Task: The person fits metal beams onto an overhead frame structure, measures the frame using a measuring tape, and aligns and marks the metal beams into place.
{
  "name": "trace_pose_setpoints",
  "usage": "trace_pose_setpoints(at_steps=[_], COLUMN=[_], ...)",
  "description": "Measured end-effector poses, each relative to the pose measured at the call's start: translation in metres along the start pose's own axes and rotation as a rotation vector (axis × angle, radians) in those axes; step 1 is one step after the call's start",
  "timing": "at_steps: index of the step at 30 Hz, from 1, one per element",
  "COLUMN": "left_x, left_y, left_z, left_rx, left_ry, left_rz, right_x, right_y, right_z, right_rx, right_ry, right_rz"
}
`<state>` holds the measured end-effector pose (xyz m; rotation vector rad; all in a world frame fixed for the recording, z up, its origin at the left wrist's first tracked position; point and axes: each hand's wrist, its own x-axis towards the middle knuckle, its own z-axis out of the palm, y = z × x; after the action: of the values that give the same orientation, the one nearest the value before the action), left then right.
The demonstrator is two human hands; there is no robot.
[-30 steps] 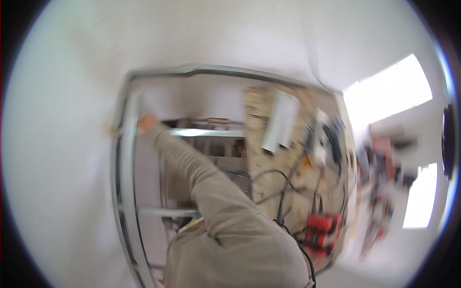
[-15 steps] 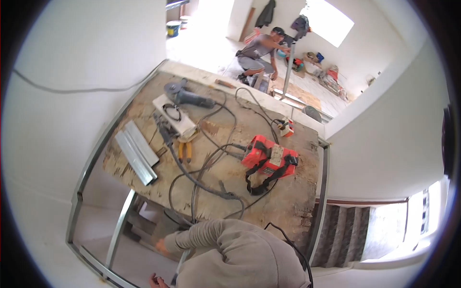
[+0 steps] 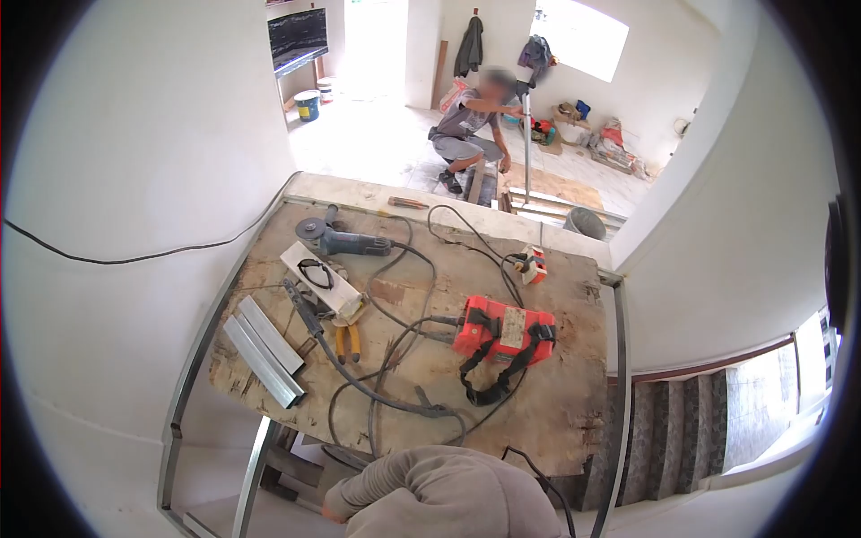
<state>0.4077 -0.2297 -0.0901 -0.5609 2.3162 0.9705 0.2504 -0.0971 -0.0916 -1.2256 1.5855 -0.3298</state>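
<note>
My grey sleeve (image 3: 386, 480) reaches leftward below the front edge of a worn wooden board (image 3: 556, 403). Only a sliver of my right hand (image 3: 333, 515) shows past the cuff; its fingers are hidden. My left hand is out of sight. Nearest to the sleeve, dark cables cross the board. On the board lie a red welding machine (image 3: 507, 332) with a black strap, an angle grinder (image 3: 354, 242), an electrode holder (image 3: 303, 309), yellow-handled pliers (image 3: 348, 343) and cut metal channel pieces (image 3: 265, 351).
A metal frame (image 3: 619, 377) surrounds the board, with dark stairs (image 3: 677, 430) at right. Beyond a ledge, a co-worker (image 3: 471, 134) crouches holding an upright metal bar (image 3: 527, 148). A bucket (image 3: 585, 222) stands nearby. A cable (image 3: 134, 260) runs along the left wall.
My right hand has drawn back toward the bottom edge, mostly out of sight. My left hand has left the view. The camera view has tilted up. The co-worker still crouches by the bar.
</note>
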Motion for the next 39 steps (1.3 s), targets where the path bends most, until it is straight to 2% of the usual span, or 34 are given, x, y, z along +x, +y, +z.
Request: trace_pose_setpoints(at_steps=[3,6,9,12,15,18,24,27,28,29,31,32,33,34,35,37,38,39], left_x=[0.003,0.004,-0.001,-0.010,-0.016,-0.018,-0.018,0.011,-0.009,-0.034,-0.093,-0.118,-0.142,-0.174,-0.195,-0.237,-0.259,-0.274], left_y=[-0.004,-0.012,-0.027,-0.043,-0.059,-0.079,-0.125,-0.165,-0.125,-0.092,-0.022,-0.009,-0.008,0.008,0.007,0.001,-0.001,-0.003], left_z=[0.003,0.007,0.007,0.009,0.013,0.025,0.044,0.059,0.042,0.024,-0.016,-0.021,-0.024,-0.034,-0.025,0.007,0.021,0.040], left_rx=[-0.021,-0.048,-0.062,-0.079,-0.125,-0.189,-0.356,-0.657,-0.970,-0.979,-0.953,-0.937,-0.901,-1.029,-1.102,-1.209,-1.242,-1.269], left_ry=[0.006,0.009,0.009,0.013,0.042,0.076,0.170,0.326,0.413,0.460,0.494,0.587,0.573,0.563,0.623,0.783,0.873,0.963], left_rz=[-0.050,-0.088,-0.118,-0.135,-0.138,-0.148,-0.127,-0.024,-0.005,0.012,-0.018,0.049,0.109,0.082,0.077,0.012,-0.050,-0.102], right_x=[0.048,0.025,0.043,0.133,0.037,0.033,0.039,0.031,0.053,0.078,0.084,0.075,0.082,0.115,0.183,0.168,0.202,0.234], right_y=[0.020,0.011,0.017,0.041,-0.004,-0.007,-0.029,-0.053,-0.043,-0.033,-0.050,-0.074,-0.079,-0.069,-0.018,-0.102,-0.104,-0.104], right_z=[0.008,-0.006,0.003,0.035,0.016,0.024,0.022,0.019,0.024,0.036,0.013,-0.011,-0.028,-0.045,-0.054,-0.102,-0.121,-0.137], right_rx=[-0.013,0.026,0.046,-0.030,-0.117,-0.089,-0.215,-0.237,-0.185,-0.123,-0.315,-0.348,-0.463,-0.584,0.057,0.258,0.050,0.078], right_ry=[0.033,-0.046,0.023,-0.062,0.056,0.178,0.018,0.148,0.232,0.272,0.334,0.403,0.571,0.667,0.529,0.651,0.815,0.844], right_rz=[-0.093,-0.115,-0.184,-0.245,0.092,0.102,-0.058,-0.095,-0.127,-0.174,-0.252,-0.243,-0.387,-0.542,-0.434,-0.411,-0.518,-0.560])
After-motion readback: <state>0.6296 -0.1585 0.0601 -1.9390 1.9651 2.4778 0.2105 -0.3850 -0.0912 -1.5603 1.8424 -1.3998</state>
